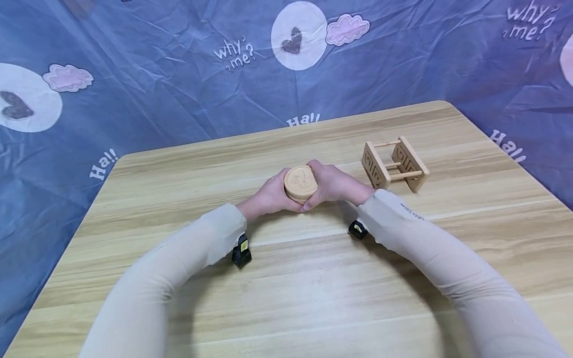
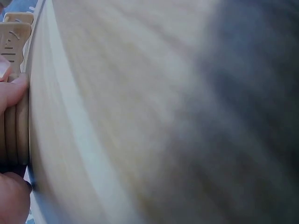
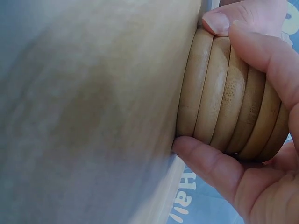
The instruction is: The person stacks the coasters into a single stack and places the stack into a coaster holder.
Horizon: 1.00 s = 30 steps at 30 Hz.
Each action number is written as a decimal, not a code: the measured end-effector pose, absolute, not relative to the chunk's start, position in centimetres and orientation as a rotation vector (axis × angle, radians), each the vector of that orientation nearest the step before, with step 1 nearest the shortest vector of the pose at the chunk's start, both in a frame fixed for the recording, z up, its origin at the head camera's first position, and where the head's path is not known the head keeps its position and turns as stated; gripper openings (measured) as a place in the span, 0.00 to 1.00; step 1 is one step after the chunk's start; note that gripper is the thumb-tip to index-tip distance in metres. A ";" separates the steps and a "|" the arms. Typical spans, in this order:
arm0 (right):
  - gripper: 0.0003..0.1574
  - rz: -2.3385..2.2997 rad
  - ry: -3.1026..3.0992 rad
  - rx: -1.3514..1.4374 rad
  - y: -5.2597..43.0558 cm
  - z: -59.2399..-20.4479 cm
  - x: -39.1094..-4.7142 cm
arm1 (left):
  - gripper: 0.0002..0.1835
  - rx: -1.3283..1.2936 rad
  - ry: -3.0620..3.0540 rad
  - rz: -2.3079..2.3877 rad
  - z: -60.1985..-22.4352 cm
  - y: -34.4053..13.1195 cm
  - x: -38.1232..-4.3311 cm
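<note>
A stack of several round wooden coasters (image 1: pixel 301 183) stands near the middle of the table, its top one carved with a line drawing. My left hand (image 1: pixel 272 195) holds the stack from the left, and my right hand (image 1: pixel 332 184) grips it from the right. Their thumbs come close together at the near side. In the right wrist view, thumb and fingers curl round the coasters (image 3: pixel 224 95), whose lowest one is right at the tabletop. Only part of the stack (image 2: pixel 17 130) shows at the left edge of the left wrist view.
A wooden coaster rack (image 1: pixel 373 166) with two cut-out side panels joined by rods stands to the right, beyond my right wrist. The wood-grain table (image 1: pixel 286 298) reaches back to a blue printed cloth (image 1: pixel 188 89). Black wrist devices hang under both cuffs.
</note>
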State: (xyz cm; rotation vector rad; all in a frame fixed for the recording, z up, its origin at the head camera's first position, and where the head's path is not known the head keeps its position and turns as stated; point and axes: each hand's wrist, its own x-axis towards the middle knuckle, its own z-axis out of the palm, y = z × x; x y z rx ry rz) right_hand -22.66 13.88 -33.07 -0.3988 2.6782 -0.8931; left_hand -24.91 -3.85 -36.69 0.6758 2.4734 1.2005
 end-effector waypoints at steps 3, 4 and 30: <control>0.63 -0.903 2.672 -0.394 13.9 -33.1 -22.6 | 0.48 0.682 2.499 1.166 -36.6 -3.8 -24.9; 0.63 -0.906 2.669 -0.392 13.9 -33.1 -22.7 | 0.48 0.687 2.506 1.156 -36.5 -3.7 -24.9; 0.60 -1.225 2.540 -0.392 15.1 -33.9 -22.4 | 0.52 0.765 2.563 1.003 -34.6 -3.5 -24.7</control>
